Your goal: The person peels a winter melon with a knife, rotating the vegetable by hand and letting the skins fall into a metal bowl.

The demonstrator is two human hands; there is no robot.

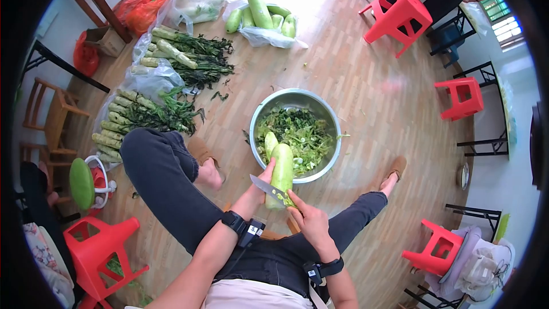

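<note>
Green gourd (pixel 282 169): one in my hands, centre of the frame, its upper end over the bowl; its long axis runs nearly straight up the frame, the top leaning slightly right.
My left hand (pixel 267 178): fingers closed around the gourd's left side.
My right hand (pixel 309 221): fingers wrapped around the handle of one knife (pixel 271 189), whose blade lies across the gourd's lower part, tip to the upper left, green bits on it.
Steel bowl (pixel 336 151): one, right by my gourd, holding chopped greens (pixel 303 131); one paler green piece (pixel 270 143) sits by the gourd's upper left.
Other gourds (pixel 259 10): at least five, in a plastic bag (pixel 269 38), top centre.
Leafy stalks (pixel 123 115): two heaps, upper left and left; too overlapped for me to count singly.
Red stools (pixel 400 16): at least four, two on the upper right, one lower right, one lower left.
</note>
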